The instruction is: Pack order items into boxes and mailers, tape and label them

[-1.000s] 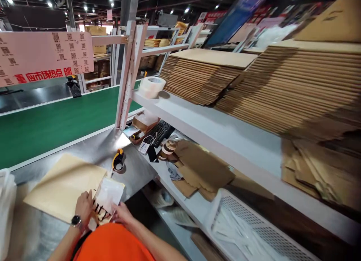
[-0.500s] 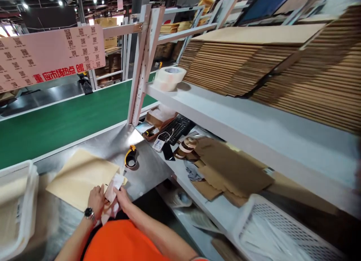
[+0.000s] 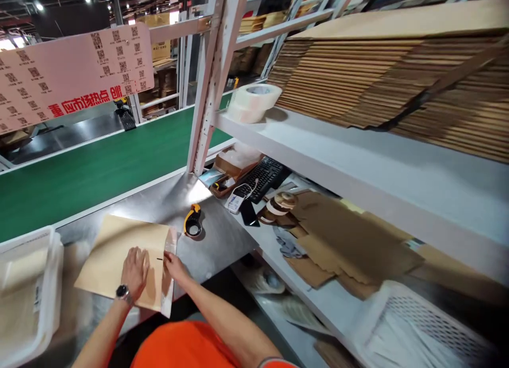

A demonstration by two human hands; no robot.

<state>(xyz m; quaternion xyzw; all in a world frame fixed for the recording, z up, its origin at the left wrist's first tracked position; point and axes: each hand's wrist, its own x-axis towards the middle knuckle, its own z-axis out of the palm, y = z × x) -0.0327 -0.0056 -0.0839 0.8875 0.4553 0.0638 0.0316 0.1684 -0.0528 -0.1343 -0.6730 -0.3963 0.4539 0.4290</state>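
Note:
A tan paper mailer envelope (image 3: 113, 251) lies on the metal table (image 3: 218, 241), turned at an angle. Along its right edge runs a pale, shiny flap strip (image 3: 171, 241). My left hand (image 3: 135, 272), with a watch at the wrist, rests on the envelope with its fingers stretched out. At the flap edge, my right hand (image 3: 175, 267) has its fingers closed on the envelope's margin; part of the grip is hidden. A yellow-and-black tape dispenser (image 3: 193, 222) sits just beyond the envelope, to the right.
A white plastic bin (image 3: 55, 288) stands at the left. Behind the table runs a green conveyor belt (image 3: 95, 169). On the right, a shelf (image 3: 338, 161) carries a tape roll (image 3: 254, 103) and stacked cardboard (image 3: 358, 81). Below are a keyboard (image 3: 266, 177) and a white basket (image 3: 429, 315).
The crumpled pale strip between my hands now lies straighter along the envelope's edge. My left hand has moved from it onto the envelope and spread flat. The view has shifted slightly.

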